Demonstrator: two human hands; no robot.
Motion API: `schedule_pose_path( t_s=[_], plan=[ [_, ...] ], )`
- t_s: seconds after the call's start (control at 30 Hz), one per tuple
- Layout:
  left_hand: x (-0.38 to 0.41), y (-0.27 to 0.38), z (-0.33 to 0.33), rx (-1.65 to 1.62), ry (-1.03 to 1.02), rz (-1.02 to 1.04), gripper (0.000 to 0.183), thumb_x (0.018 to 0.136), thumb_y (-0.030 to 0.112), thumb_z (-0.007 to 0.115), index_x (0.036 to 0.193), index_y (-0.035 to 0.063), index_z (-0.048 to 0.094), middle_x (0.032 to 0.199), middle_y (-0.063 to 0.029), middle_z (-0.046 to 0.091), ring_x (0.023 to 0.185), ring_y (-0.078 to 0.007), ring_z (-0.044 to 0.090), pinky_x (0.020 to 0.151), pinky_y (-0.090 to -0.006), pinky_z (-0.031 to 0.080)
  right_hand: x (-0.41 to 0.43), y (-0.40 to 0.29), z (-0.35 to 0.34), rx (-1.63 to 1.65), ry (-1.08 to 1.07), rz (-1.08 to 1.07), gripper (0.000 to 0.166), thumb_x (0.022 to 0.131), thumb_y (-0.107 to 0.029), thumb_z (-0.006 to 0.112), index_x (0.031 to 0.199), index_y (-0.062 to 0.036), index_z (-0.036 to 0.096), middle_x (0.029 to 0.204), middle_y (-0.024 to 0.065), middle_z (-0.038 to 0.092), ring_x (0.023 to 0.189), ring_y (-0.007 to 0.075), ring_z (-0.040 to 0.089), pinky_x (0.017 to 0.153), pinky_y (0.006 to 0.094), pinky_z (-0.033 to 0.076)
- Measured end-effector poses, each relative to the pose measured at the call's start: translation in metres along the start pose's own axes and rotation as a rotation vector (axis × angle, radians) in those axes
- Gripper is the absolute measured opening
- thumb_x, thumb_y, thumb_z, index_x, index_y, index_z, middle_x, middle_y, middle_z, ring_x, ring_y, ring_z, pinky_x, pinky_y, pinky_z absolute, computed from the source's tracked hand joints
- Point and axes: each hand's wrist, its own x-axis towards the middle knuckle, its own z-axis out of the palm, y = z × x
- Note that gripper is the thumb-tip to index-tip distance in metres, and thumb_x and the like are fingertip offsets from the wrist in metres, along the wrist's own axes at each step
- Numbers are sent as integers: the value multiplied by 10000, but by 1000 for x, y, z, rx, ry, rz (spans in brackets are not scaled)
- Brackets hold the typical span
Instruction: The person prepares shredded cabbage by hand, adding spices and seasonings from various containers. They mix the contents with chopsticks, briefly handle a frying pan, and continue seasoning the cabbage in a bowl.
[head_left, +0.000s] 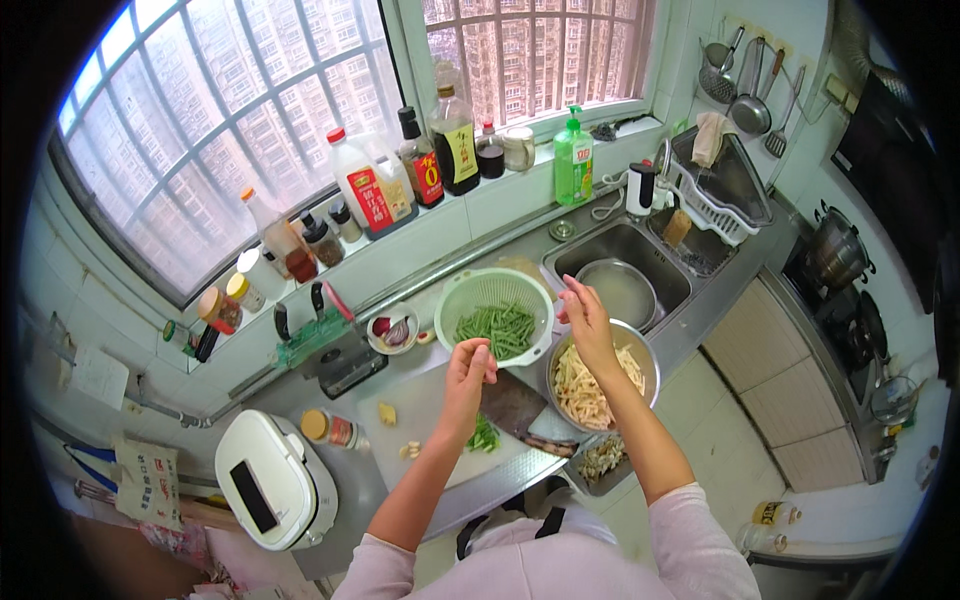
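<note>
Both hands are raised over the counter, apart, with nothing in them. My left hand (470, 379) is just in front of a pale green plastic colander (457, 292) of cut green beans (502, 328). My right hand (587, 322) hangs between the colander and a metal bowl (652, 375) of pale cut strips (592, 386). Beneath my left forearm lies a white cutting board (405, 446) with a piece of ginger (387, 414), garlic cloves (409, 450) and chopped greens (484, 435). A cleaver (514, 401) rests on the board's right side, its dark handle (551, 445) near the front edge.
A small bowl with onion (396, 334) and a knife rack (311, 337) stand at the back left. A white rice cooker (300, 480) and a spice jar (330, 427) are left. A sink (570, 262) holds a basin of cloudy water (619, 292). Below the counter edge is a scrap container (604, 480).
</note>
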Motion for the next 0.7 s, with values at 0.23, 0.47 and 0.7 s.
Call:
schedule_pose_path(
  t_s=[0.23,0.47,0.7],
  plan=[
    [100,24,32,228,-100,-12,277,927,158,453,1179,44,443,807,8,471,702,-73,445,667,-216,371,120,53,7,-135,15,-14,347,883,-263,553,1091,15,550,842,78,554,641,124,558,594,257,463],
    [212,7,42,350,-153,16,592,837,41,513,1370,66,256,1340,-120,359,1207,-215,406,944,-333,365,253,115,31,-293,57,-66,431,820,-306,609,1080,30,540,923,145,548,753,242,563,669,327,470],
    [259,-10,55,286,-73,-61,581,867,104,529,1370,59,241,1331,-118,365,1182,-210,428,943,-334,365,364,190,61,-485,302,-79,430,774,-300,639,1004,39,510,883,174,556,878,330,530,789,399,434]
  ],
)
